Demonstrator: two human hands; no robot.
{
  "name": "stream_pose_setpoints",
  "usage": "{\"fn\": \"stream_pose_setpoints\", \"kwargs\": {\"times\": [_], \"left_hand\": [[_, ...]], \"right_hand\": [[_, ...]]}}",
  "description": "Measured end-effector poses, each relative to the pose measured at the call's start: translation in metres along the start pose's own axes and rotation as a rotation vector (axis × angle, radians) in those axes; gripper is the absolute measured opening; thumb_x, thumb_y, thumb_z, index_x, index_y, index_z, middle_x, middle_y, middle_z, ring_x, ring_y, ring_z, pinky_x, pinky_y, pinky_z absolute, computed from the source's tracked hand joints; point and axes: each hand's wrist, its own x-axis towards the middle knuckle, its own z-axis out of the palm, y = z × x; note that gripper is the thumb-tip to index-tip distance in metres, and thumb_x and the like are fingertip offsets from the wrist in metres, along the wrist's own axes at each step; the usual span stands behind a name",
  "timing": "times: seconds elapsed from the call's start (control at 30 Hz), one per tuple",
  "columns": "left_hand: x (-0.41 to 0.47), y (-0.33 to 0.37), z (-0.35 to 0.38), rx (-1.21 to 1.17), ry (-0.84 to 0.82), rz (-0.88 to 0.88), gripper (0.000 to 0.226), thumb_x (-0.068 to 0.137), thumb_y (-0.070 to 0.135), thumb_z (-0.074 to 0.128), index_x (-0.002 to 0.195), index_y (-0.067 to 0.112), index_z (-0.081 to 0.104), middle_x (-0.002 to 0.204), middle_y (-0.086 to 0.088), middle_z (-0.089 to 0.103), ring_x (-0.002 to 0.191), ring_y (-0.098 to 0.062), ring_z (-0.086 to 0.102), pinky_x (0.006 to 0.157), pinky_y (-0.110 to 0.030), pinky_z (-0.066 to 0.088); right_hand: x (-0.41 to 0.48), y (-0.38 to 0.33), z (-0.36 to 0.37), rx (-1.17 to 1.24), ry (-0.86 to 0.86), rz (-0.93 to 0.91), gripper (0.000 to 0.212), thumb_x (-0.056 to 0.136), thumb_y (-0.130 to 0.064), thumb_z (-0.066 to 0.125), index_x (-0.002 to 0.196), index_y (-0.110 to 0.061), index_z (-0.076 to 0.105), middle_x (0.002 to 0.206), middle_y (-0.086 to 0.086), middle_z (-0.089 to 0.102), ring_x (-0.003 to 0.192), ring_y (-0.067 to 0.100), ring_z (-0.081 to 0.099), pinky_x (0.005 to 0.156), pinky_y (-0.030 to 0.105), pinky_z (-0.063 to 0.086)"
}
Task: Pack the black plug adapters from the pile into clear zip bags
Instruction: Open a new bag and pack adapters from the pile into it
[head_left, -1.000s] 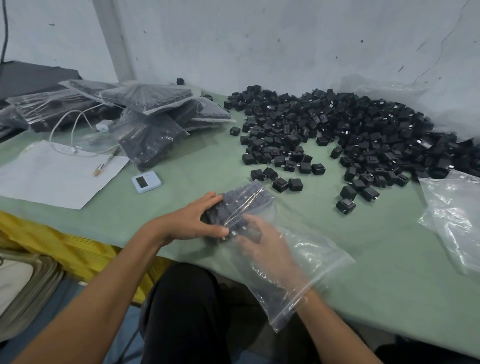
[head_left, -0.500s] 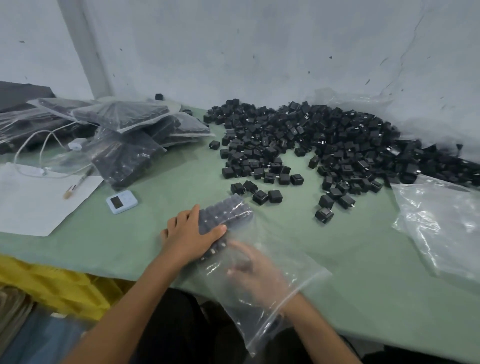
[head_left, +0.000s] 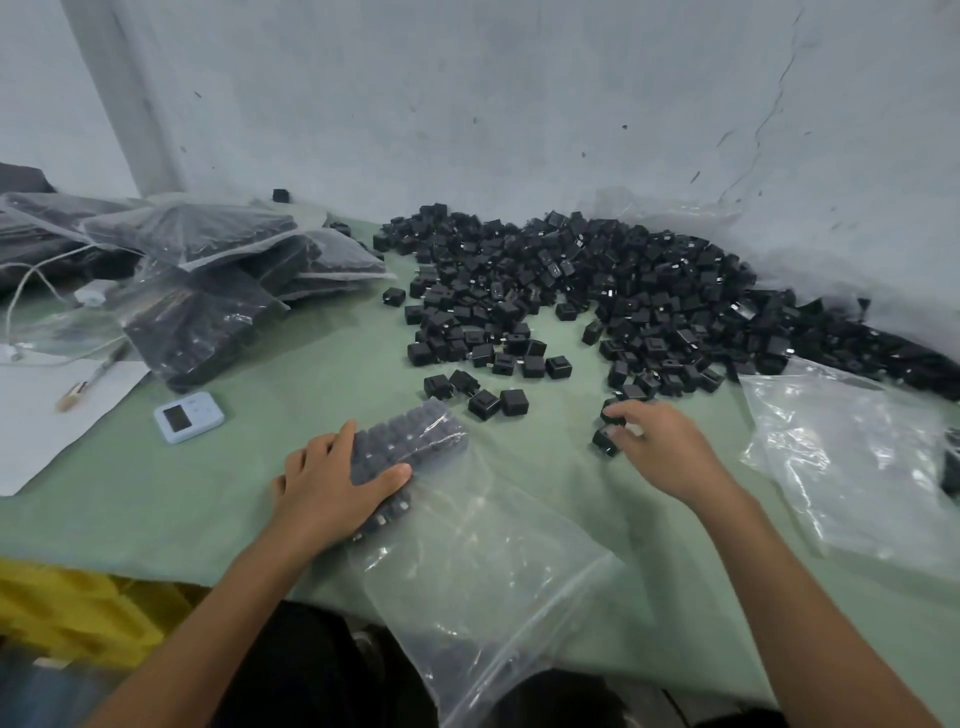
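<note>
Here: left hand (head_left: 332, 486) flat, fingers together, pressing adapter rows inside clear zip bag (head_left: 467, 561) on green table (head_left: 218, 488). Right hand (head_left: 660, 447) at near edge of black adapter pile (head_left: 597, 291), fingertips curled around loose adapter (head_left: 605, 441); firm pinch or not, cannot tell. Filled bags (head_left: 208, 275) stacked far left.

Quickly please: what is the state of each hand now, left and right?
Left hand: open, lying flat on the bagged adapters in the zip bag.
Right hand: fingers closing on loose adapters; firm grip cannot be told.
</note>
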Motion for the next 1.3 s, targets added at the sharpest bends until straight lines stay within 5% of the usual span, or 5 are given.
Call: {"fn": "stream_pose_setpoints", "kwargs": {"times": [0.27,0.6,0.8,1.1,1.3], "left_hand": [[0.002,-0.002,0.002,-0.01,-0.017,-0.008,0.107,0.071,0.093,0.037,0.157,0.034,0.012,0.16,0.002,0.023,0.146,-0.028,0.017,0.116,-0.05,0.017],[0.003,-0.002,0.002,-0.01,-0.024,-0.009,0.112,0.066,0.096,0.034,0.157,0.034,0.013,0.159,0.001,0.023,0.145,-0.029,0.018,0.115,-0.051,0.018],[0.005,-0.002,0.002,0.006,-0.035,-0.017,0.11,0.069,0.095,0.036,0.157,0.034,0.012,0.159,0.0,0.023,0.145,-0.03,0.018,0.114,-0.053,0.019],[0.003,-0.001,0.0,-0.006,-0.044,-0.008,0.109,0.071,0.093,0.038,0.158,0.033,0.01,0.159,0.002,0.022,0.146,-0.028,0.016,0.116,-0.051,0.017],[0.003,-0.001,0.001,-0.013,-0.057,-0.003,0.11,0.071,0.093,0.036,0.158,0.033,0.008,0.159,0.002,0.02,0.146,-0.029,0.014,0.116,-0.051,0.015]], "right_hand": [[0.014,0.022,0.038,-0.009,0.017,0.107,0.026,0.09,-0.036,0.067,0.106,-0.025,0.05,0.101,0.002,0.059,0.098,0.028,0.057,0.078,0.035,0.042],[-0.17,0.019,-0.008,1.442,-0.128,0.281,0.039,0.08,-0.008,0.053,0.114,-0.002,0.071,0.115,0.023,0.07,0.091,0.028,0.071,0.073,0.032,0.061],[-0.22,-0.034,0.037,1.351,-0.539,0.287,0.045,0.074,0.001,0.066,0.118,-0.004,0.069,0.11,0.026,0.07,0.094,0.038,0.071,0.077,0.033,0.059],[-0.132,-0.112,0.097,1.571,-0.359,0.279,0.027,0.097,0.0,0.055,0.119,-0.008,0.069,0.125,0.012,0.068,0.113,0.025,0.068,0.09,0.032,0.058],[-0.087,-0.14,0.13,1.167,-0.167,0.186,0.023,0.095,-0.013,0.062,0.116,-0.024,0.062,0.121,0.003,0.067,0.11,0.024,0.066,0.096,0.052,0.053]]}}
